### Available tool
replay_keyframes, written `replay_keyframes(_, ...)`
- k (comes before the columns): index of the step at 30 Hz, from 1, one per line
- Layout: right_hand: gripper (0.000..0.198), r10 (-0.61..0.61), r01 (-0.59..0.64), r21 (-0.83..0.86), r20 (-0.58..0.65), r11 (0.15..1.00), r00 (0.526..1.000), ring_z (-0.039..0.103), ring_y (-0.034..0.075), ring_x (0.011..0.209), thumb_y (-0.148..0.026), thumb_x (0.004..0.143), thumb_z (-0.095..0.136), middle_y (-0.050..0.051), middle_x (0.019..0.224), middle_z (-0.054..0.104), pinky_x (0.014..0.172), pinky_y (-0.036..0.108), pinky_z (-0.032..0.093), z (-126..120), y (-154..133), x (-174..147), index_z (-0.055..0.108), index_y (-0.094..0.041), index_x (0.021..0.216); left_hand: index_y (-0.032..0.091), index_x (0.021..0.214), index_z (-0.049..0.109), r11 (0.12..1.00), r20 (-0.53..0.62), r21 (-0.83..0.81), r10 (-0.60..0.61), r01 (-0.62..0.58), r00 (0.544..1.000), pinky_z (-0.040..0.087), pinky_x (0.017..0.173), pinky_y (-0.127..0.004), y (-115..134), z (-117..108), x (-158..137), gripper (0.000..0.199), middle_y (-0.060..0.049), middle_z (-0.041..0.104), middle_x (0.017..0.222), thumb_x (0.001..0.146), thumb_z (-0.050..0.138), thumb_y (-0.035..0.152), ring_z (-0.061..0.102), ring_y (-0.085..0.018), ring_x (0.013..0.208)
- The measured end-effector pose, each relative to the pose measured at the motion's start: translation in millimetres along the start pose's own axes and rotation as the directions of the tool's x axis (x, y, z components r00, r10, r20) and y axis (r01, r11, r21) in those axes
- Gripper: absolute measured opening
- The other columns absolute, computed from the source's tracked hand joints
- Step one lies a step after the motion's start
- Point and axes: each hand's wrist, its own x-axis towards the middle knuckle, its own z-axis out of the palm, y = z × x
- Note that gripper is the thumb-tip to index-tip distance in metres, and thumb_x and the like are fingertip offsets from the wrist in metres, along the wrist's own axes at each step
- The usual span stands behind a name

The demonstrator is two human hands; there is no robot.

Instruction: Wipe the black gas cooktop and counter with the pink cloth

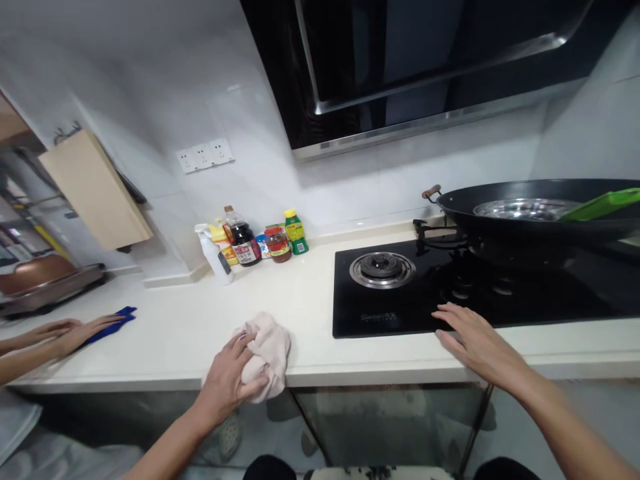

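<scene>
The crumpled pale pink cloth lies at the front edge of the white surface, its near folds reaching past the lip; bunched as it is, I can pick out no clear long axis. My left hand is on its near-left side, fingers bent over the top and thumb along the near folds, so I read it as a loose hold; how firmly it grips I cannot tell. The bulk of the cloth therefore lies just ahead and to the right of that hand, which is much the nearer one. My right hand is well apart, empty, palm down with fingers extended, at the front edge of the black gas hob; whether the fingertips touch the glass I cannot tell. Between the two hands runs bare surface, then the hob's left corner with its round burner. Beyond, against the wall, stand a white spray bottle, a dark sauce bottle, a red-lidded jar and a green bottle with a yellow cap. A wok sits at the right; at far left, another person's hands rest at a blue cloth.
</scene>
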Motion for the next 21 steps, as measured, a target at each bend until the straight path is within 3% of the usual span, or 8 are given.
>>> replay_keyframes(5,0.048,0.02,-0.02,0.008,0.001,1.0,1.0,0.051,0.03,0.138,-0.05,0.097,0.043,0.013,0.143,0.061,0.12,0.053,0.033,-2,-1,0,0.065,-0.021,0.128,0.024,0.142,0.054,0.994,0.029,0.034,0.1,-0.101,0.995,0.036,0.12,-0.049,-5,-3,-23,0.06,-0.012,0.049,0.155,0.087,0.068,0.04,0.035,-0.035,0.148)
replay_keyframes(9,0.048,0.019,-0.019,0.006,-0.004,1.0,1.0,0.05,0.03,0.139,-0.049,0.097,0.042,0.013,0.142,0.061,0.12,0.053,0.033,-2,-4,0,0.065,-0.021,0.128,0.024,0.139,0.057,0.995,0.024,0.079,0.053,-0.055,0.998,0.038,0.119,-0.05,2,-2,-23,0.055,-0.012,0.052,0.152,0.087,0.067,0.034,0.041,-0.035,0.144)
replay_keyframes(12,0.049,0.022,-0.022,0.021,-0.006,1.0,1.0,0.05,0.03,0.139,-0.05,0.098,0.042,0.014,0.142,0.06,0.121,0.054,0.031,-4,-5,0,0.065,-0.02,0.128,0.025,0.137,0.059,0.994,0.019,0.092,0.051,-0.053,0.998,0.04,0.118,-0.05,23,4,-12,0.048,-0.011,0.056,0.148,0.09,0.064,0.034,0.045,-0.034,0.141)
replay_keyframes(15,0.047,0.046,-0.044,0.087,-0.013,0.995,0.999,0.051,0.032,0.137,-0.052,0.098,0.043,0.014,0.142,0.06,0.118,0.055,0.034,-8,-6,2,0.065,-0.022,0.127,0.027,0.132,0.064,0.99,-0.038,0.079,0.123,-0.12,0.992,0.043,0.115,-0.052,68,18,10,0.043,-0.012,0.057,0.147,0.092,0.064,0.043,0.046,-0.036,0.14)
replay_keyframes(18,0.04,0.109,-0.085,0.244,-0.088,0.966,0.99,0.055,0.029,0.131,-0.05,0.099,0.045,0.012,0.141,0.058,0.11,0.049,0.046,-17,-18,-1,0.065,-0.026,0.123,0.029,0.131,0.066,0.976,-0.125,0.031,0.219,-0.216,0.968,0.048,0.105,-0.057,136,34,43,0.047,-0.014,0.06,0.143,0.091,0.066,0.052,0.049,-0.041,0.136)
replay_keyframes(21,0.032,0.126,-0.038,0.404,-0.193,0.914,0.973,0.057,0.026,0.128,-0.043,0.101,0.045,0.011,0.138,0.056,0.108,0.044,0.048,-28,-49,-9,0.062,-0.027,0.123,0.029,0.134,0.064,0.966,-0.159,-0.043,0.246,-0.256,0.956,0.05,0.1,-0.063,200,42,76,0.041,-0.017,0.062,0.138,0.094,0.063,0.039,0.05,-0.044,0.134)
